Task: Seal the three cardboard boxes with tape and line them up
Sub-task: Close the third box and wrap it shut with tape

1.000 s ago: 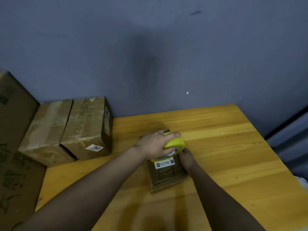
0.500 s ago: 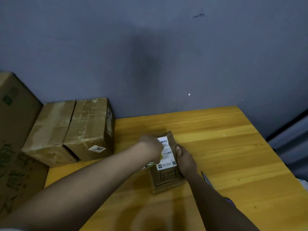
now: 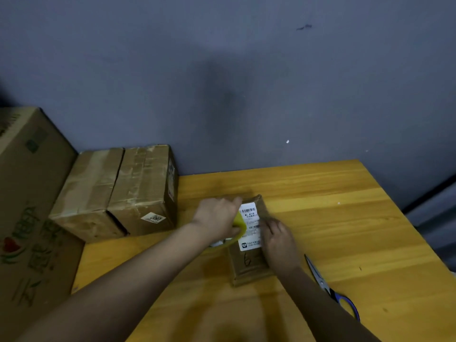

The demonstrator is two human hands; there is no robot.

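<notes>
A small cardboard box (image 3: pixel 249 267) with a white shipping label lies flat near the middle of the wooden table (image 3: pixel 345 230). My left hand (image 3: pixel 217 218) grips a yellow roll of tape (image 3: pixel 239 224) at the box's left edge. On the box's right side rests my right hand (image 3: pixel 280 239), pressing down on the top. Two taped cardboard boxes stand side by side at the table's back left: one (image 3: pixel 88 193) on the left and one (image 3: pixel 145 191) bearing a small white sticker.
Blue-handled scissors (image 3: pixel 330 290) lie on the table to the right of my right forearm. A big printed carton (image 3: pixel 27 218) stands at the far left. A grey wall runs behind the table. The table's right edge drops off at the far right.
My left hand has carried the tape roll from on top of the box down to its left side, uncovering the label. My right hand has slid onto the box's right side.
</notes>
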